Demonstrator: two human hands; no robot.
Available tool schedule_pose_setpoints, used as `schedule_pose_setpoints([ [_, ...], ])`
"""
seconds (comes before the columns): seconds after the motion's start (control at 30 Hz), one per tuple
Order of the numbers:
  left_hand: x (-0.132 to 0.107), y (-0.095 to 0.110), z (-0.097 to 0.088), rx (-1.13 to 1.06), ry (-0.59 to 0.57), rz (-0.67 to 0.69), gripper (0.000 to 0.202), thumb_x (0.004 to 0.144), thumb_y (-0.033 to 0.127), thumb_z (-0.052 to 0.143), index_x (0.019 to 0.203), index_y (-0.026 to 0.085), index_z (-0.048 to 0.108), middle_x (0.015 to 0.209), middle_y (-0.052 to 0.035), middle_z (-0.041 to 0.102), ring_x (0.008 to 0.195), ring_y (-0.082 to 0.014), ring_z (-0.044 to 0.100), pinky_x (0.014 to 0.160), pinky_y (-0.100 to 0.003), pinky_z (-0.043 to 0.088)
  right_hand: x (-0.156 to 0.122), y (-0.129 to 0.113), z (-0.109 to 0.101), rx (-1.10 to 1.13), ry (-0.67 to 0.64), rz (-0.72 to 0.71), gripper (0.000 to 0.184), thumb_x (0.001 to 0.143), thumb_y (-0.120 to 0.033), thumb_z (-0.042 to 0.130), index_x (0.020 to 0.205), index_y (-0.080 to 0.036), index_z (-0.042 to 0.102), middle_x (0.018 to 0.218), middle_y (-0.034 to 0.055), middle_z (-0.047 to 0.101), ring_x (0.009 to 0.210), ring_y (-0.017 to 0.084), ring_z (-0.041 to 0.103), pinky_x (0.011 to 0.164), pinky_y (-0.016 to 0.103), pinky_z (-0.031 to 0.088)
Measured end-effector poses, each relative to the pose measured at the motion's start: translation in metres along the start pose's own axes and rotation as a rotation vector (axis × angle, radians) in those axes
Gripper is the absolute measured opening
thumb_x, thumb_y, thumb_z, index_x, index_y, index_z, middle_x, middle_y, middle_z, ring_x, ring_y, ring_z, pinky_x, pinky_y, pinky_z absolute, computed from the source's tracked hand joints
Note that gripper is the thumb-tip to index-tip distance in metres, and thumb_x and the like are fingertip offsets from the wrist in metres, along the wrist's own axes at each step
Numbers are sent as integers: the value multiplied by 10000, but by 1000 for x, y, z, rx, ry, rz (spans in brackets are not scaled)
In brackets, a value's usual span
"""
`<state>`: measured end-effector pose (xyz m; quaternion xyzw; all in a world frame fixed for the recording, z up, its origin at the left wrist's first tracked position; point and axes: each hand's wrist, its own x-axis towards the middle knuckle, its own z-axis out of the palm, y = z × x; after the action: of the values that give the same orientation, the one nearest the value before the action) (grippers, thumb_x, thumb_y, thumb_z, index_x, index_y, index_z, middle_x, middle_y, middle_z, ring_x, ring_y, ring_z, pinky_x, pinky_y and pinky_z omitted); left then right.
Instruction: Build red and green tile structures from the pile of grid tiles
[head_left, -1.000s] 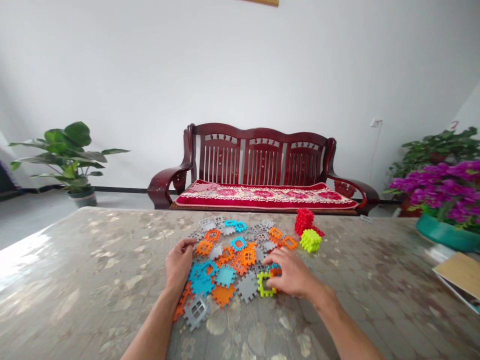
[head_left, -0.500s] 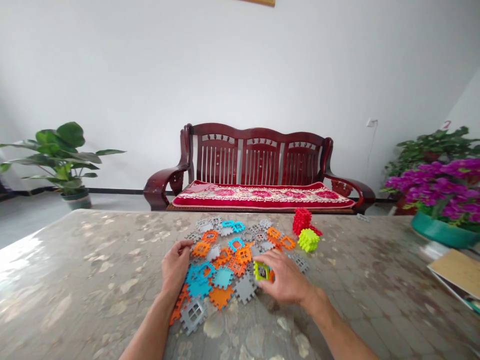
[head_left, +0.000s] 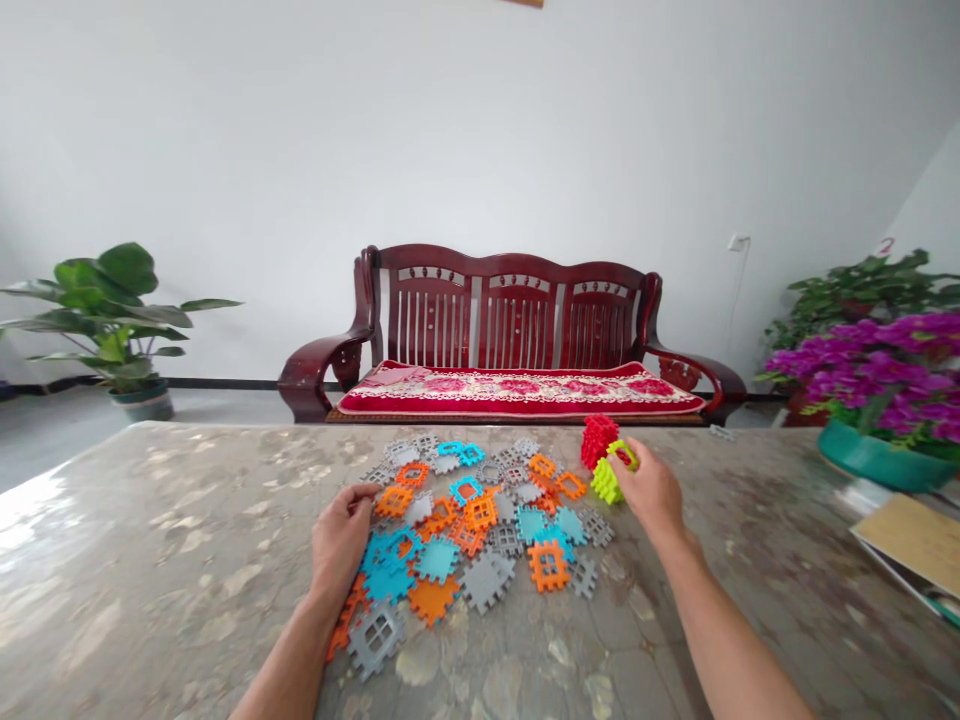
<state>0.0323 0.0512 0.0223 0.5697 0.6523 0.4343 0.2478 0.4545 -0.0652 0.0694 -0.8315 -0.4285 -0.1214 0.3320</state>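
Observation:
My right hand (head_left: 654, 492) pinches a yellow-green frame-shaped interlocking tile (head_left: 627, 454) by its edge. It is held right at a stack of yellow-green tiles (head_left: 606, 482); I cannot tell whether the two touch. Behind that stands a red stack of tiles (head_left: 599, 440). My left hand (head_left: 343, 535) rests at the left side of the loose tile pile, fingers curled together; whatever may be in them is hidden. Near its fingertips lies an orange window tile (head_left: 393, 502). Blue tiles (head_left: 388, 565), a grey window tile (head_left: 377, 638) and an orange tile (head_left: 549, 566) lie flat.
The patterned table (head_left: 225, 560) carries several more grey, orange and blue tiles in the middle. Purple flowers in a green pot (head_left: 885, 455) and a brown book (head_left: 911, 535) are at the right. A wooden bench (head_left: 517, 320) stands beyond the table.
My right hand has carried the yellow-green frame tile from the pile, up and right, to the yellow-green stack. Tiles it covered now show. My left hand stays by the pile.

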Motion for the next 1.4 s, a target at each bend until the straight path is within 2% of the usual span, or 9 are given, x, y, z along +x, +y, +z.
schedule_pose_setpoints([
  [0.23, 2, -6, 2, 22, -1, 13, 330, 738, 338, 482, 923, 233, 734, 752, -9, 733, 717, -203, 660, 629, -270, 462, 4, -3, 4, -203, -140, -4, 567, 840, -443, 555, 1335, -165, 557, 1180, 164, 688, 1037, 311, 641, 854, 393, 458],
  [0.37, 1, -4, 1, 10, -14, -4, 337, 730, 339, 476, 925, 231, 730, 759, -9, 735, 724, -203, 664, 641, -270, 462, -4, -3, 9, -184, -161, 60, 653, 810, -489, 584, 1384, -189, 499, 1192, 161, 674, 1028, 314, 647, 823, 393, 466],
  [0.57, 0, 3, -1, -5, -27, -45, 333, 726, 328, 480, 919, 225, 730, 716, -9, 721, 709, -204, 664, 634, -267, 462, -8, 1, 19, -89, -142, 74, 651, 828, -441, 539, 1414, -179, 429, 1266, 154, 634, 1081, 306, 628, 854, 390, 468],
  [0.7, 0, 3, -2, 14, -26, -40, 332, 729, 325, 478, 915, 226, 735, 710, -8, 716, 697, -199, 657, 634, -265, 454, -14, 7, 22, -72, -97, 100, 860, 759, -500, 618, 1481, -146, 312, 1338, 187, 572, 1170, 330, 579, 911, 401, 459],
  [0.8, 0, 1, -1, 36, -17, -17, 333, 733, 335, 481, 919, 228, 736, 750, -11, 726, 717, -199, 653, 646, -266, 450, -21, 14, 23, -124, -149, 166, 1016, 697, -554, 662, 1518, -135, 234, 1335, 198, 568, 1176, 364, 570, 922, 437, 463],
  [0.93, 1, -2, 0, 40, -27, -15, 345, 740, 340, 478, 942, 221, 731, 801, -16, 733, 753, -198, 656, 663, -265, 450, -28, 19, 25, -199, -221, 259, 1102, 665, -592, 673, 1545, -168, 161, 1271, 169, 618, 1137, 381, 589, 904, 465, 475],
  [1.1, 2, -5, 0, 36, -30, -6, 341, 749, 344, 477, 951, 224, 725, 830, -15, 739, 775, -199, 659, 671, -266, 451, -29, 17, 28, -240, -230, 301, 1048, 721, -579, 633, 1550, -180, 131, 1164, 175, 665, 1072, 369, 621, 873, 483, 481],
  [1.2, 2, -5, 1, 40, -33, -6, 335, 748, 340, 481, 949, 226, 725, 812, -12, 736, 764, -198, 658, 669, -266, 452, -29, 16, 29, -257, -215, 307, 974, 751, -558, 604, 1535, -160, 185, 1126, 176, 678, 1062, 362, 626, 868, 475, 485],
  [1.4, 2, -3, 0, 34, -39, 0, 329, 737, 332, 484, 930, 221, 726, 793, -12, 734, 749, -197, 659, 665, -263, 460, -31, 18, 29, -303, -177, 232, 844, 784, -518, 563, 1481, -122, 300, 1109, 175, 685, 1062, 352, 632, 862, 447, 494],
])
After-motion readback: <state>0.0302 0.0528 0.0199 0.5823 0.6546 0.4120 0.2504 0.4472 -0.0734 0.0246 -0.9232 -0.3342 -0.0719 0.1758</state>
